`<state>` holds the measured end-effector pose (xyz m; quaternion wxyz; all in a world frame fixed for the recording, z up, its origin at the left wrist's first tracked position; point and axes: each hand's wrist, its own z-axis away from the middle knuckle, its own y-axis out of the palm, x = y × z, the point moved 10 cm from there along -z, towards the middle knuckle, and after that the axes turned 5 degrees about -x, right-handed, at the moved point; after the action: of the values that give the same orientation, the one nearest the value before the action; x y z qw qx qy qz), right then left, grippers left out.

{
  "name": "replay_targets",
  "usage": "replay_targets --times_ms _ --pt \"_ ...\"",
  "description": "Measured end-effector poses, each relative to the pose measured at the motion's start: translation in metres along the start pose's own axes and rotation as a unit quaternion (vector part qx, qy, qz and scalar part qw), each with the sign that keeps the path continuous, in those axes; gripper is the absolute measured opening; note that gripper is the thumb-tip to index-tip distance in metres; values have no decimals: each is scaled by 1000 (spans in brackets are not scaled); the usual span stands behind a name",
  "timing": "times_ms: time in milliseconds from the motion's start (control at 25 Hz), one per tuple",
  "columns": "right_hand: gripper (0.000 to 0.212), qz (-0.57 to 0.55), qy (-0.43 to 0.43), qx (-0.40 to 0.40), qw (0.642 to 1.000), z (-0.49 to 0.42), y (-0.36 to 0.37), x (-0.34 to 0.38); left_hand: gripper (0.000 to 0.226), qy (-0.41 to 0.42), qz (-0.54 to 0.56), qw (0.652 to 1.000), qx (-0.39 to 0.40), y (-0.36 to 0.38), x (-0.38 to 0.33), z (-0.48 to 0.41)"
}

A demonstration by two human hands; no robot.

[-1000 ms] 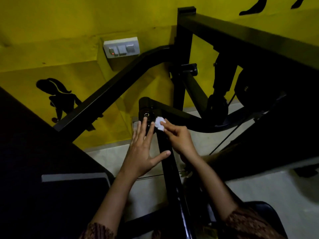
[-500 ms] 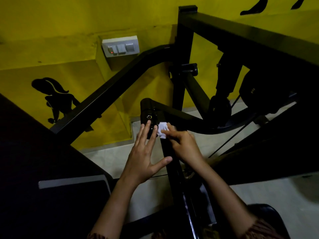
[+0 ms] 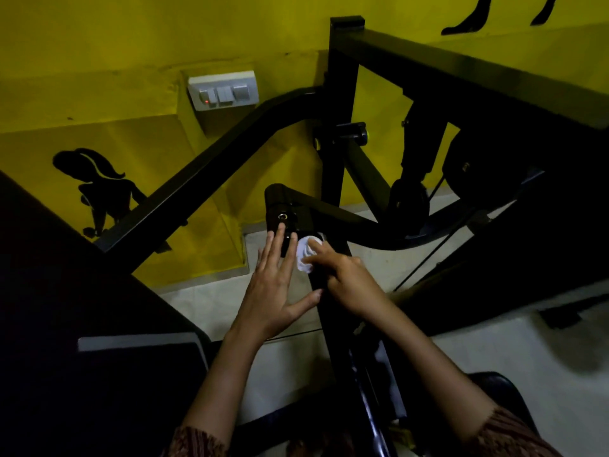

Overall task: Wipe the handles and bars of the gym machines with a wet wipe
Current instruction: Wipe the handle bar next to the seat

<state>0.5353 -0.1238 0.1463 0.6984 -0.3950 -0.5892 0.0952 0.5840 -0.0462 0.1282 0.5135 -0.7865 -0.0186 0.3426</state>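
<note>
A black gym machine bar [image 3: 336, 324] runs from the bottom centre up to a black joint block [image 3: 283, 209]. My right hand [image 3: 349, 282] holds a crumpled white wet wipe [image 3: 304, 255] against the bar just below the block. My left hand [image 3: 273, 285] lies flat with straight fingers, its fingertips touching the block and its thumb resting on the bar's left side.
Black frame bars [image 3: 204, 179] cross in front of a yellow wall with a white switch plate [image 3: 224, 90] and black figure decals [image 3: 99, 186]. A dark padded bench [image 3: 82, 324] fills the left. A pulley and cable [image 3: 425, 258] stand at the right over pale floor tiles.
The wipe and my right hand have slid a little down the bar from beside the joint block. My left hand stays flat against the block. The camera has shifted slightly.
</note>
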Motion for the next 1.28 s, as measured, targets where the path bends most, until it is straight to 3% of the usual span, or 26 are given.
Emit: replay_targets --times_ms 240,320,400,480,680,880,960,1040,1120,1280 --pt "74 -45 -31 56 997 110 -9 4 100 53 27 997 47 6 -30 41" --pt "68 -81 -13 83 993 126 -19 1 99 59 47 995 60 13 -42 58" --pt "57 -110 16 60 992 117 -34 -1 98 44 63 995 60 16 -48 71" --pt "59 -72 26 21 997 94 -36 -1 97 26 66 996 55 16 -50 79" --pt "73 19 -15 38 999 116 -4 6 99 4 105 992 70 20 -61 110" --pt "71 -116 -41 84 989 217 -14 8 100 4 128 989 68 19 -79 143" --pt "57 -183 -11 114 977 229 -23 1 101 15 118 991 59 16 -90 152" --pt "44 -210 5 75 975 216 -37 -3 101 13 112 992 58 16 -97 160" --pt "48 -180 6 31 983 191 -34 -3 98 0 109 993 54 15 -102 167" --pt "63 -75 -6 25 997 190 -11 8 91 -20 101 993 53 11 -110 186"
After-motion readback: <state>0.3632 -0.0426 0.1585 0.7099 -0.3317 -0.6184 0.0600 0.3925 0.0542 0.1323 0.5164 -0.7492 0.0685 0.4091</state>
